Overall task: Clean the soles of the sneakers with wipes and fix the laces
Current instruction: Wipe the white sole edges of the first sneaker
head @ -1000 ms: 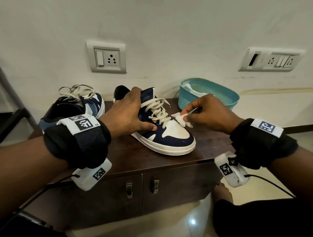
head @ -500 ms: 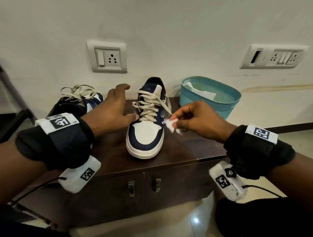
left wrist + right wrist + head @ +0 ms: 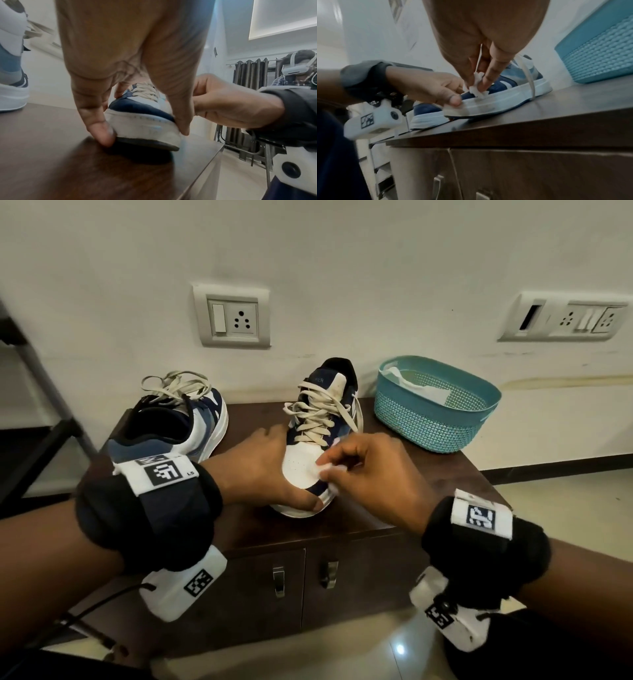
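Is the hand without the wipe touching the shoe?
Touching. The left wrist view shows the left hand gripping the sneaker by its toe, thumb and finger pressed on the white sole edge.

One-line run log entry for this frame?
step: wiping toe sole edge | left hand: grips toe of sneaker | right hand: pinches wipe at sole | other sneaker: untouched | basket: holds wipes

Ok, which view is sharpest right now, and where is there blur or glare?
Head view is sharpest, with glare only on the floor tiles. Left wrist view is soft: the left hand fills it, cabinet top smeared. Right wrist view is dim and hazy around the wipe.
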### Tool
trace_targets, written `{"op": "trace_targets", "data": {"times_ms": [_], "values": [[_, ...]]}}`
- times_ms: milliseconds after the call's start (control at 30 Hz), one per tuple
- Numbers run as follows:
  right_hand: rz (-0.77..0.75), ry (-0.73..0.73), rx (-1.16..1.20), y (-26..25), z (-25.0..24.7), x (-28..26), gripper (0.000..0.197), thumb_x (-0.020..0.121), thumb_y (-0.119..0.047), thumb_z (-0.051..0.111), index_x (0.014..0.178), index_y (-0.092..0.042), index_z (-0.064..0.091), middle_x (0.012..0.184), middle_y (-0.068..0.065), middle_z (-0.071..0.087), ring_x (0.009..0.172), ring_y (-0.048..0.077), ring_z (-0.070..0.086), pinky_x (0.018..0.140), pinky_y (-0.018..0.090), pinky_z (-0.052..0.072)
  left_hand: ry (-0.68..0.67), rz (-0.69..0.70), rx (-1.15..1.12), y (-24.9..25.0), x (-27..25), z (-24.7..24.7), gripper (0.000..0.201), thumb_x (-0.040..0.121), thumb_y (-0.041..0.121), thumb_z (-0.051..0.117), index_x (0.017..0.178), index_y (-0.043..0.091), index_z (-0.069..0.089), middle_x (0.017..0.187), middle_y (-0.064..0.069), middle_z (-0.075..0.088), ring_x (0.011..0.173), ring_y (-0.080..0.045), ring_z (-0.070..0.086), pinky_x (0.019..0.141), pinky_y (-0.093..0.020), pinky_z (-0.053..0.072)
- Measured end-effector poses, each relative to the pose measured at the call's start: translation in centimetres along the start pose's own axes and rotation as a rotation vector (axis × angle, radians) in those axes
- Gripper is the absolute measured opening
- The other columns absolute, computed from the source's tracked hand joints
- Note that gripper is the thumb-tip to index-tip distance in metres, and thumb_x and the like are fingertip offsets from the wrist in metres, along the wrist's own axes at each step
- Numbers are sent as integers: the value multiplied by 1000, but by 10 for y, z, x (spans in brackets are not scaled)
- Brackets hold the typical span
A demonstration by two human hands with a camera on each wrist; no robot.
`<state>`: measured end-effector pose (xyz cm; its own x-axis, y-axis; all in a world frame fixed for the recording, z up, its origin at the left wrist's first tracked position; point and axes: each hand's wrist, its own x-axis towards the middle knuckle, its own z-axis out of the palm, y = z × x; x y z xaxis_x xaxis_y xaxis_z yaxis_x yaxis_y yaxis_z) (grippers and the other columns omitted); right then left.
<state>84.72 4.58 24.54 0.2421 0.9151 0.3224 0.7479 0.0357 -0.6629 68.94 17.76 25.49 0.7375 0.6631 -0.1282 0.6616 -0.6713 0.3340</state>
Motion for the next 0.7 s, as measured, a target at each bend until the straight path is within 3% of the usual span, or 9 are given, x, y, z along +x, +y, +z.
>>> {"op": "trace_targets", "data": {"times_ms": [100,233,300,400,500,700], "values": [[-151,-75,-113,-6,3,-4,15,85,-15,76,97,-23,79,93,-14,69,85,-1,64,75,10,48,-9,-1,-2,-1,1,1,131,38,81,77,145,18,34,134,-3,49,118,-19,51,94,-31,47],[-60,58,-174,4,-15,19,17,86,-12,71,97,-22,78,96,-8,71,83,-1,63,76,15,52,-16,-12,5,1,0,-1,127,50,73,86,149,16,29,141,-4,45,125,-21,48,105,-36,46],[-25,99,-192,8,-17,20,18,86,-11,71,95,-23,78,95,-8,73,80,-2,62,75,11,51,-15,-15,14,2,0,-1,124,53,72,86,148,16,30,141,-5,45,125,-21,48,105,-35,46],[-77,12,-143,4,-5,3,14,86,-17,74,96,-25,78,95,-12,70,85,-1,64,78,16,54,-19,-16,17,1,-1,0,123,50,73,86,145,17,32,137,-4,46,121,-20,49,102,-36,48],[-196,-105,-106,1,1,-7,13,85,-15,76,96,-22,79,94,-11,68,87,2,65,77,15,52,-19,-14,0,0,-2,0,121,47,73,87,142,19,33,133,-3,47,117,-19,50,99,-36,49],[22,22,-98,19,-17,12,16,81,-9,73,87,-24,76,80,-15,71,72,-3,65,67,14,51,-24,-27,8,3,-1,-4,120,53,70,87,145,15,32,140,-4,46,123,-20,49,99,-31,45]]}}
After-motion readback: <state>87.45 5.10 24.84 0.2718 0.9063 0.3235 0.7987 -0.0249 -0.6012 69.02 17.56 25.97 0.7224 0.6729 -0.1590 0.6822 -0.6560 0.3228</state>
